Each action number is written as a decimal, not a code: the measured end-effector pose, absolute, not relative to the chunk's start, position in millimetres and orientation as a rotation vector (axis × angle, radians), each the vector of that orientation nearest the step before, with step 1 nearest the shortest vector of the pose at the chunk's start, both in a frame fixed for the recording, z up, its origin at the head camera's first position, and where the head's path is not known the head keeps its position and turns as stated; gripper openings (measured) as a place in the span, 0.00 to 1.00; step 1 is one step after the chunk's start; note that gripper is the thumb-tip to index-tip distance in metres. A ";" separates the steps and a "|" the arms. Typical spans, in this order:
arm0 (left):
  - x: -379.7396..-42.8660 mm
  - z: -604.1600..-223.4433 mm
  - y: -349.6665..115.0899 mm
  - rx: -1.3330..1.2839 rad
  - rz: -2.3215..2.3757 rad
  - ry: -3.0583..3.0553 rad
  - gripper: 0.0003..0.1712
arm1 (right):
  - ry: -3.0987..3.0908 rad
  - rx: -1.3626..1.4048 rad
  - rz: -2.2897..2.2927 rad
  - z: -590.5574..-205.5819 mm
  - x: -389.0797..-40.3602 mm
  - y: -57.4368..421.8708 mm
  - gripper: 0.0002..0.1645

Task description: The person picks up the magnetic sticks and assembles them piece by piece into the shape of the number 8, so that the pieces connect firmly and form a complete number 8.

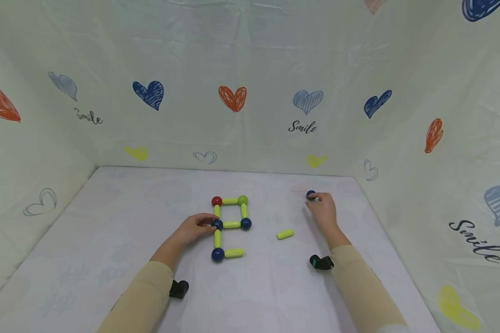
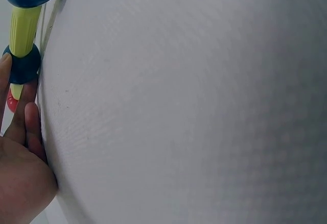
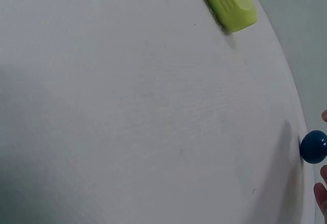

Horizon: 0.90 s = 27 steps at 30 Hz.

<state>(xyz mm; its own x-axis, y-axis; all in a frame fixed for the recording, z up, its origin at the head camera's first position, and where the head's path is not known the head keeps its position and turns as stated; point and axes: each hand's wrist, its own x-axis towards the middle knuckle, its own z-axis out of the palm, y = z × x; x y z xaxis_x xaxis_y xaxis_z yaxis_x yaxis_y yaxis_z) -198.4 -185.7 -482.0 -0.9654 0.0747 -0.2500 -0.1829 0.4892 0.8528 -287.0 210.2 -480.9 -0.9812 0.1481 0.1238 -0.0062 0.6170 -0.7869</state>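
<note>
My left hand [image 1: 196, 229] pinches a blue ball [image 1: 217, 225] in the left side of a figure of yellow-green rods and balls. The figure has a closed square with a red ball [image 1: 216, 201], a green ball [image 1: 243, 200] and a second blue ball [image 1: 246, 224]. Below it, a rod leads to the lower blue ball [image 1: 218, 255], from which another rod [image 1: 234, 253] points right with its far end free. At the back right, my right hand [image 1: 324, 212] is at a loose blue ball [image 3: 313, 147]; in the right wrist view its fingers stand apart on either side of it.
A loose yellow-green rod [image 1: 285, 234] lies between the figure and my right arm. The white table [image 1: 108, 222] meets a hanging sheet with printed hearts at the back and sides. A black wrist device [image 1: 321, 262] sits on each sleeve.
</note>
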 end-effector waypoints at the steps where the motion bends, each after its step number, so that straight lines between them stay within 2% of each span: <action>1: -198.5 -482.4 -185.7 -0.092 1.467 2.484 0.20 | -2.660 -0.114 1.290 -481.7 -289.0 211.0 0.17; 17: -198.5 -482.2 -185.7 -0.122 1.452 2.494 0.20 | -2.698 -0.195 1.199 -490.2 -309.0 212.2 0.17; 27: -199.4 -484.7 -185.1 -0.126 1.440 2.506 0.20 | -2.708 -0.220 1.178 -492.5 -319.1 213.2 0.12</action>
<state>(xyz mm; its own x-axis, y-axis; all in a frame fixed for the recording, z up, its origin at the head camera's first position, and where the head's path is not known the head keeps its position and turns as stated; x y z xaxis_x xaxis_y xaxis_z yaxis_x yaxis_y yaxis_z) -199.4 -185.1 -484.7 -0.9655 0.0485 -0.2560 -0.1968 0.5082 0.8384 -319.1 213.2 -492.5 -0.9728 0.2062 0.1051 0.0636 0.6749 -0.7352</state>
